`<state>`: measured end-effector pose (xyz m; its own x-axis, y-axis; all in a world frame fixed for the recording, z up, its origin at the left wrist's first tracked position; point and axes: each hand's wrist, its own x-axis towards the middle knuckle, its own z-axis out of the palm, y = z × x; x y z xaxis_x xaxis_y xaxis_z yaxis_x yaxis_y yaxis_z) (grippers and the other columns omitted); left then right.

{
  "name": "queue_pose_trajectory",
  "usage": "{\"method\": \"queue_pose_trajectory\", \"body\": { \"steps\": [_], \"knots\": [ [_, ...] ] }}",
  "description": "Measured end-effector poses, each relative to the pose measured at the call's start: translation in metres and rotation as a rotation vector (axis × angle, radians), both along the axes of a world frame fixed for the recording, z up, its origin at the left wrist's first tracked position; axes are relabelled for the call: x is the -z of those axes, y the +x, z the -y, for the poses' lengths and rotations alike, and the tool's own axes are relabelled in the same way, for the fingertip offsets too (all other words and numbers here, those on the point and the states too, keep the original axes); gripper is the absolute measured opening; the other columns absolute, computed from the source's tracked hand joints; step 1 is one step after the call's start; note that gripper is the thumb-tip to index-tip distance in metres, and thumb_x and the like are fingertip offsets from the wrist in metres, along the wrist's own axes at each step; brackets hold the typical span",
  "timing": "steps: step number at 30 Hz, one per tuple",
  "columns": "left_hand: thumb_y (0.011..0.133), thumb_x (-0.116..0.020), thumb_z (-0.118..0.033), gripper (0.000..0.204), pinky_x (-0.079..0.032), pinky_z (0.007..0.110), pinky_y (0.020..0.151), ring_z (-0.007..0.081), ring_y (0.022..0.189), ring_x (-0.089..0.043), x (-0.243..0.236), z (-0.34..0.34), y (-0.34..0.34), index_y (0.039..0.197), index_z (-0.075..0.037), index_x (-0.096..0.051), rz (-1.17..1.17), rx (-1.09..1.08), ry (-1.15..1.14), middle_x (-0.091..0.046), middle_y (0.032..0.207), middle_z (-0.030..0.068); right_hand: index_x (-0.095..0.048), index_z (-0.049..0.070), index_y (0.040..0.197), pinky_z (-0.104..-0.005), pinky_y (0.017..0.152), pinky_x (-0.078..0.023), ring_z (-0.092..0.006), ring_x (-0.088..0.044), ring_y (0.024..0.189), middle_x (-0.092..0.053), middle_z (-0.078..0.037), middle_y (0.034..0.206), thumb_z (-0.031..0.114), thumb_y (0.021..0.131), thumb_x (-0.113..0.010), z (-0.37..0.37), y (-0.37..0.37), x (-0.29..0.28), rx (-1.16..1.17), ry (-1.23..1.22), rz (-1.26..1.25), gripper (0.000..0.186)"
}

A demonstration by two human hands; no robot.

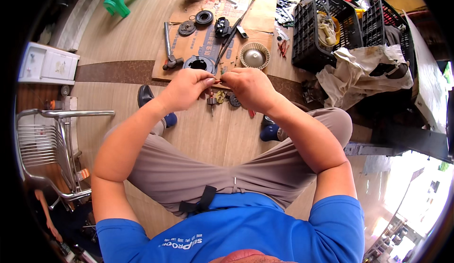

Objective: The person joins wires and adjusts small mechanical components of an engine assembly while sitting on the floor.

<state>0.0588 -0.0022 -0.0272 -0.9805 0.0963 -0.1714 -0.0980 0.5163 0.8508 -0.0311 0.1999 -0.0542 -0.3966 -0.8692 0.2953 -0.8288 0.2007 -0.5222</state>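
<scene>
My left hand (187,89) and my right hand (250,87) meet in front of me, fingertips almost touching. Both pinch a small reddish piece (217,81), too small and too covered to name. Just below them on the floor lie a motor armature (212,101) with its shaft, a yellowish part (220,96) and a dark round part (233,100). Beyond my left hand, a black ring-shaped housing (198,63) rests on the cardboard (189,44). A pale, finned fan wheel (254,56) lies beyond my right hand.
On the cardboard are a hammer (167,45), a black ring (204,17), a grey disc (187,28) and a black part (222,27). Black crates (307,43) and a whitish cloth (364,71) stand right. A green stool (118,3) and metal chair (42,142) are left.
</scene>
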Motion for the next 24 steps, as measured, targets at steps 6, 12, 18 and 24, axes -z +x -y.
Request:
{"method": "queue_pose_trajectory", "body": {
  "steps": [6, 12, 18, 24],
  "knots": [
    [0.096, -0.059, -0.012, 0.015, -0.053, 0.023, 0.057, 0.0104, 0.061, -0.062, -0.011, 0.007, -0.006, 0.096, 0.001, -0.065, 0.494, -0.217, 0.433, -0.064, 0.074, 0.0043, -0.061, 0.009, 0.092, -0.0379, 0.064, -0.049, -0.0274, -0.062, 0.073, -0.060, -0.007, 0.076, 0.003, 0.075, -0.060, 0.001, -0.001, -0.002, 0.002, -0.026, -0.147, 0.018],
    [0.098, -0.057, -0.010, 0.011, -0.053, 0.026, 0.061, 0.0093, 0.067, -0.061, -0.005, 0.003, -0.004, 0.098, -0.002, -0.064, 0.383, -0.338, 0.529, -0.064, 0.078, 0.0027, -0.061, 0.008, 0.093, -0.0373, 0.065, -0.049, -0.0276, -0.061, 0.074, -0.059, -0.007, 0.076, 0.001, 0.075, -0.060, 0.005, 0.000, -0.003, 0.053, -0.055, -0.186, 0.019],
    [0.097, -0.057, -0.009, 0.014, -0.051, 0.025, 0.060, 0.0090, 0.065, -0.059, 0.003, 0.005, 0.000, 0.095, 0.003, -0.065, 0.254, -0.299, 0.451, -0.062, 0.076, 0.0022, -0.061, 0.007, 0.093, -0.0388, 0.064, -0.050, -0.0291, -0.062, 0.075, -0.060, -0.009, 0.077, 0.002, 0.078, -0.060, 0.008, -0.001, 0.003, 0.054, -0.039, -0.122, 0.016],
    [0.097, -0.055, -0.006, 0.012, -0.048, 0.024, 0.060, 0.0067, 0.063, -0.057, 0.002, 0.002, 0.003, 0.094, 0.001, -0.064, 0.090, -0.211, 0.132, -0.062, 0.071, 0.0008, -0.061, 0.006, 0.091, -0.0390, 0.066, -0.051, -0.0298, -0.064, 0.079, -0.063, -0.011, 0.079, 0.006, 0.082, -0.062, 0.008, -0.001, -0.001, 0.055, -0.030, 0.004, 0.009]
  ]
}}
